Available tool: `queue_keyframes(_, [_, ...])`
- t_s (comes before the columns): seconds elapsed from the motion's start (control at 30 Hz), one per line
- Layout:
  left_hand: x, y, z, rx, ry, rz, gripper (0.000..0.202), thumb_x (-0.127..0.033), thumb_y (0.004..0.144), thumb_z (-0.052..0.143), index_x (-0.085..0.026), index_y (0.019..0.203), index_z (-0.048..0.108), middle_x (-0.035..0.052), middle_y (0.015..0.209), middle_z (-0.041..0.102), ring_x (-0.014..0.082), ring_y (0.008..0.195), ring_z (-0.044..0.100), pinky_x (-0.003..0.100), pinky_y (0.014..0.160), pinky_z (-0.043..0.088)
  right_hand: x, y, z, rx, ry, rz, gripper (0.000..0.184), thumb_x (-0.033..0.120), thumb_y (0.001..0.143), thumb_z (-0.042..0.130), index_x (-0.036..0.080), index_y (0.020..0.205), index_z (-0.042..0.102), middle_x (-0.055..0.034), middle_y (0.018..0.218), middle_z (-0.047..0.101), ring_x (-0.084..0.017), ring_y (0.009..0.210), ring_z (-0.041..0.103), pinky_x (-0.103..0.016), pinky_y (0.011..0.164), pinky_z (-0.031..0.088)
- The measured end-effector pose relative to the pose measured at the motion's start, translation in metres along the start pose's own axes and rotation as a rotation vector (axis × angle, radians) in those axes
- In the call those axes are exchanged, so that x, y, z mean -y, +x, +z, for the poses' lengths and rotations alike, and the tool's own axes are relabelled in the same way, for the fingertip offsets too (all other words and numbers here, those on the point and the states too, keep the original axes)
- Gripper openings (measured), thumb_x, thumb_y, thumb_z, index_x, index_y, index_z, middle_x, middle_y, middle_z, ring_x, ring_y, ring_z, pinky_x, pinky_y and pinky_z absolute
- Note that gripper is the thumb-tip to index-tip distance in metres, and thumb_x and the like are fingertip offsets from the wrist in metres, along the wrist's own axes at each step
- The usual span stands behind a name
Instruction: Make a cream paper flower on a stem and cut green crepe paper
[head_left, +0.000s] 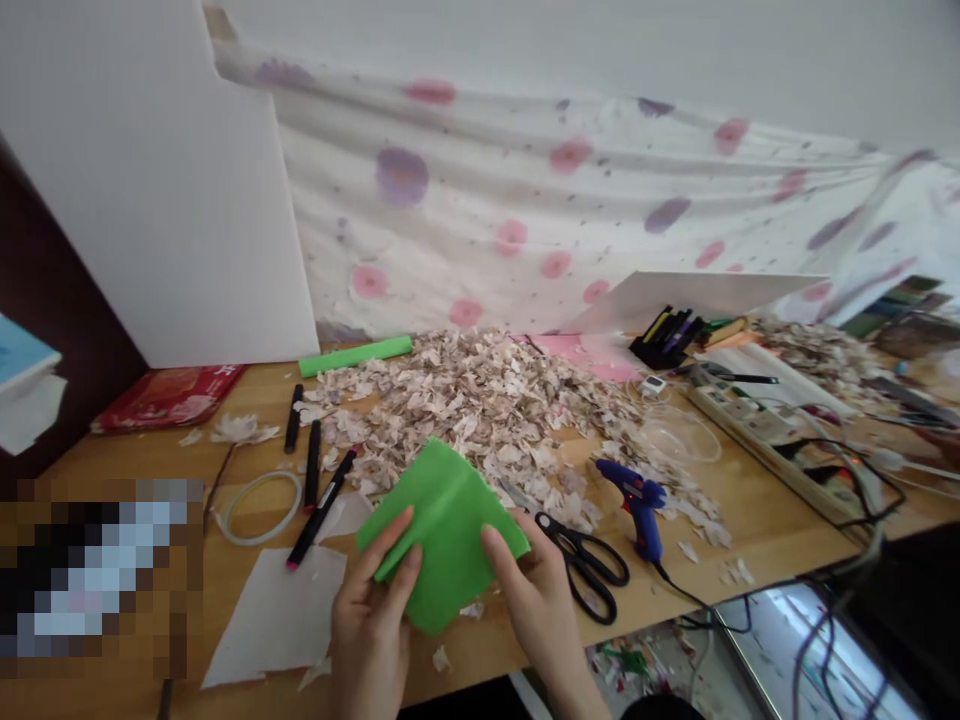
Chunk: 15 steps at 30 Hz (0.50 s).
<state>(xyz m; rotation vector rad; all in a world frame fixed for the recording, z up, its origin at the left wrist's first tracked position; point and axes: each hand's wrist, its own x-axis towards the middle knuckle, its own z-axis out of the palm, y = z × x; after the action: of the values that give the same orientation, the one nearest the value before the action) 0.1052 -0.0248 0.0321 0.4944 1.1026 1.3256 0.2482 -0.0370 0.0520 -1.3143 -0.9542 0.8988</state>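
Observation:
A folded sheet of bright green paper [450, 510] is held up over the table's front edge, one corner pointing away from me. My left hand [379, 600] pinches its left side, where a fold shows between the fingers. On the opposite side my right hand [532, 590] grips the right corner, thumb on top and fingers behind. Black-handled scissors [592, 570] lie just right of my right hand, their blades partly under paper scraps. Left of my left hand rest a white paper piece [277, 615] and a black marker [322, 510].
A heap of pale petal-like scraps [480, 400] covers the middle. A blue glue gun [637, 505] with its cord, a power strip [772, 440] and a pen holder [664, 345] stand right. A tape roll [262, 505] and green roll [356, 355] lie left.

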Motion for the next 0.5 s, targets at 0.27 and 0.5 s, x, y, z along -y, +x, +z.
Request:
queue_keyframes(0.27, [-0.020,0.016,-0.026,-0.111,-0.077,0.076,0.068,-0.023,0.050,0.094,-0.035,0.113,0.072,-0.0043,0.113,0.077,0.0149,0.095,0.074,0.009,0.069,0.057,-0.027,-0.007,-0.135,0.033,-1.125,-0.167,0.022,0.025,0.083,0.050,0.019,0.094,0.068,-0.0122,0.101,0.069,-0.028,0.089,0.069,-0.039,0.079,0.053])
queue_keyframes(0.5, [-0.006,0.040,-0.064,0.046,-0.286,-0.004,0.037,-0.009,0.067,0.082,-0.034,0.094,0.077,-0.0052,0.097,0.081,0.0129,0.082,0.076,0.012,0.069,0.059,-0.040,0.006,-0.140,0.143,-1.260,-0.112,0.013,0.027,0.078,0.057,0.021,0.075,0.068,-0.0082,0.079,0.070,-0.026,0.069,0.069,-0.035,0.064,0.052])
